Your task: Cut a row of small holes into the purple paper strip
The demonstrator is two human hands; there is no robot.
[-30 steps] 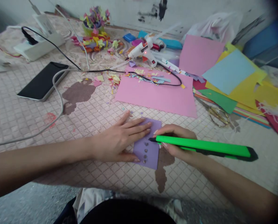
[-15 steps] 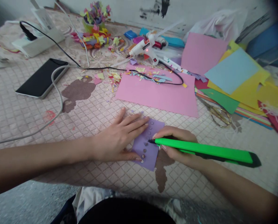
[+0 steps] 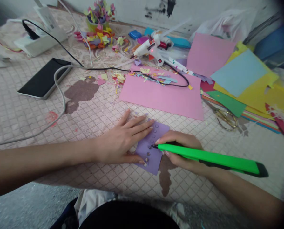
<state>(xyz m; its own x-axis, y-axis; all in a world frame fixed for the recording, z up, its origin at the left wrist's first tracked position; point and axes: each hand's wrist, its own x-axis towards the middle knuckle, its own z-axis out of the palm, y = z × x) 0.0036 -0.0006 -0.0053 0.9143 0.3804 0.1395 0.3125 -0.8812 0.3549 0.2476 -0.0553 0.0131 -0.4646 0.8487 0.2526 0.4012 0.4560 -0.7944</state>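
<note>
A strip of purple paper lies on the cloth-covered table, with a row of small circles down it. Upper circles are outlines; lower ones look dark or cut through. My left hand rests flat with fingers spread, its fingertips and thumb on the paper's left side. In a pen-like grip, my right hand holds a green utility knife. The dark tip touches the paper at a circle near the middle of the row, and the handle slants away to the right.
Beyond the strip lies a pink sheet with paper scraps. A glue gun with a red light stands behind it. Scissors and coloured paper are at right; a phone, cables and a power strip at left.
The knife's tip has shifted very slightly down the strip, and its handle end has dropped a little. My left hand stays in place on the paper. The whole view has shifted slightly.
</note>
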